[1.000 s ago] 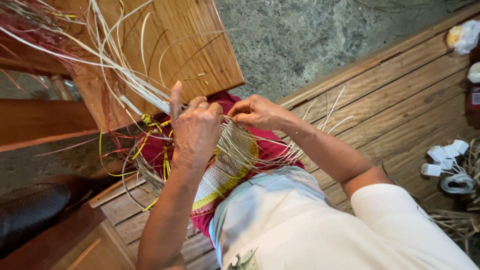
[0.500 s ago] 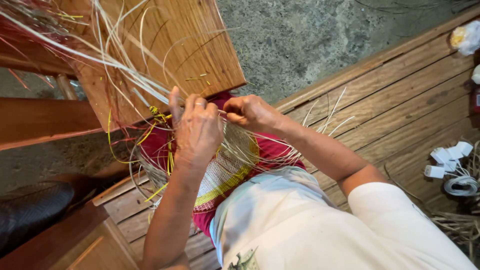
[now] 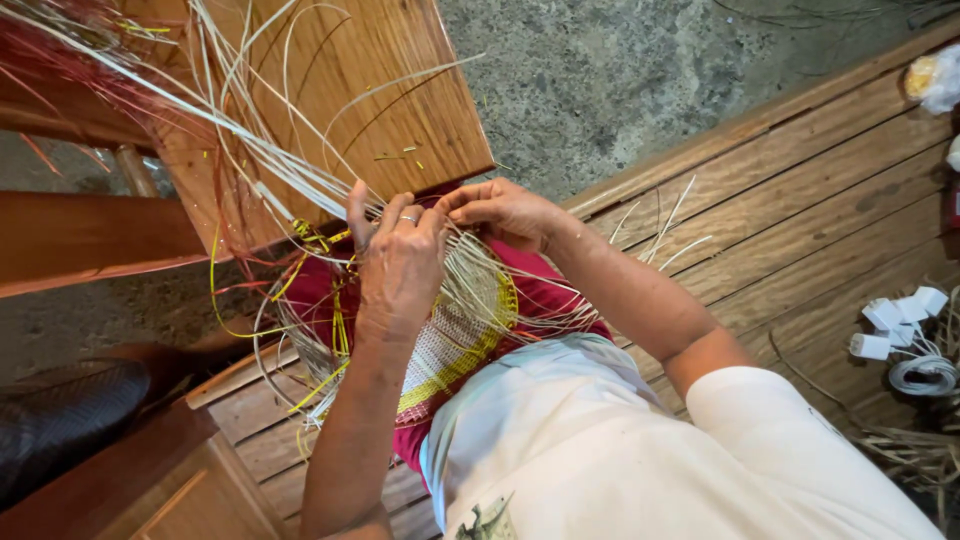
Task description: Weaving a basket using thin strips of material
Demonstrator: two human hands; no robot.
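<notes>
In the head view, at centre: a half-woven basket (image 3: 450, 330) resting on the person's lap, over red cloth (image 3: 540, 290); pale woven middle, yellow band around it, loose pale strands (image 3: 250, 170) fanning up and to the left, a few yellow strands (image 3: 225, 300) curling at its left edge.

Left hand (image 3: 400, 265): lies on top of the basket, back of the hand toward the camera, ring on one finger, thumb raised; fingers curled into the upright strands, though which strand they pinch cannot be told.

Right hand (image 3: 505, 210): just beside the left hand at the basket's upper rim, fingers drawn narrow and pinched on pale strands.

Upper left: a wooden board (image 3: 340, 90) behind the fanned strands; reddish strands (image 3: 70, 70) at the far corner.

Left: a wooden beam (image 3: 90, 240), with a dark object (image 3: 60, 420) below it, blurred.

Upper centre: rough grey ground (image 3: 620, 70).

Right: a plank floor (image 3: 800, 220); on it, small white plugs with a coiled white cord (image 3: 905, 345); dry strips (image 3: 915, 455) near the lower edge.

Bottom: the person's pale shirt (image 3: 600, 460).
</notes>
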